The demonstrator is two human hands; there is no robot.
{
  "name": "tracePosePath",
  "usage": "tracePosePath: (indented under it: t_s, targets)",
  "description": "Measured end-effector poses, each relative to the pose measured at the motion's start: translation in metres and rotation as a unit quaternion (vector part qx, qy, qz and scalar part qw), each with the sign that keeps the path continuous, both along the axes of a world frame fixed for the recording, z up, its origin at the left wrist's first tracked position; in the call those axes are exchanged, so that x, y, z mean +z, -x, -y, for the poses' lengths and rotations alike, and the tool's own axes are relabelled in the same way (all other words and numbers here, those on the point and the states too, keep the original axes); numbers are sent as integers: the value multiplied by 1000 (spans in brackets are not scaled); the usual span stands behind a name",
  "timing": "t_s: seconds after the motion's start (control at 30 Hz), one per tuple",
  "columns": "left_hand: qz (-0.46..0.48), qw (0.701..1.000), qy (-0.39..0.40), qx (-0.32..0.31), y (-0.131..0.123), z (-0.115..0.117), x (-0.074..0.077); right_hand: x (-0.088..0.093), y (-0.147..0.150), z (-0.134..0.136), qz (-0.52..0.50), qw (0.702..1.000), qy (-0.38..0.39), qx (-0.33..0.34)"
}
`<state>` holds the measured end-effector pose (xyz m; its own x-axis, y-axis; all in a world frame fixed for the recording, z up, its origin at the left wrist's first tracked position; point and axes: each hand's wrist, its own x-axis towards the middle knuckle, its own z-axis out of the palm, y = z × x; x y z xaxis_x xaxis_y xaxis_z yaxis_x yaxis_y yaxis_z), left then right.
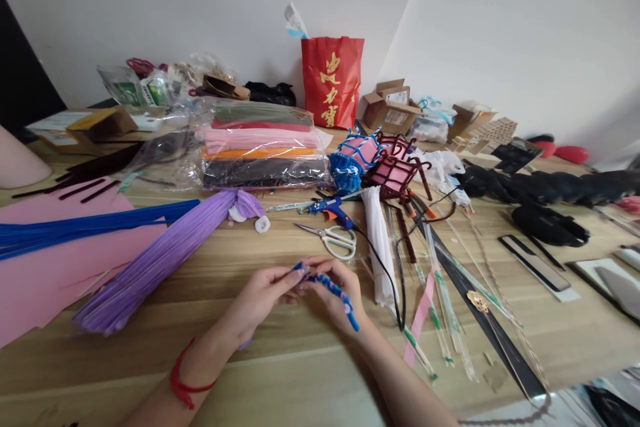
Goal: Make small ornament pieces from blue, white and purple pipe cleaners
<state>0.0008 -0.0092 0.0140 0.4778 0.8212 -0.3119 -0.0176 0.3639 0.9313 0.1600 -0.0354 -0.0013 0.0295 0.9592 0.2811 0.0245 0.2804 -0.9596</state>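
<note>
Closest in, both hands meet low over the wooden counter point(300, 360). The left hand point(263, 297), with a red string bracelet point(187, 383) on its wrist, pinches the upper end of a blue-and-purple twisted pipe cleaner point(325, 280) between thumb and fingertips. The right hand point(334, 303) is closed round the same pipe cleaner from the other side, and the blue tail runs down across it toward the wrist. The pipe cleaner is held just above the counter, between the two hands.

Just beyond the hands lie white-handled scissors point(333, 240), and behind them a blue glue gun point(333, 209) with a black cord. To the left a thick purple bundle point(160, 260) of stems slants across the wood, beside a blue bundle point(75, 227) lying on pink paper point(45, 273). To the right is a white bundle point(377, 247).

Farther back sit clear plastic bags point(260, 147) of coloured stems and a dark red lantern frame point(395, 170). Against the wall stand a red bag point(333, 80) and open cardboard boxes point(390, 110).
</note>
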Motion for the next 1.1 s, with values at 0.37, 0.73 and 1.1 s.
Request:
tracePosePath:
  t_s: [0.37,0.73,1.1]
  targets:
    - [-141,978,-148,49,-4,-4,-2,3,3,0,-52,997,10,59]
    - [-190,955,-221,-61,6,-1,2,2,0,-2,-140,983,84,87]
    - [-147,960,-224,-81,6,1,10,2,0,-8,-277,934,184,128]
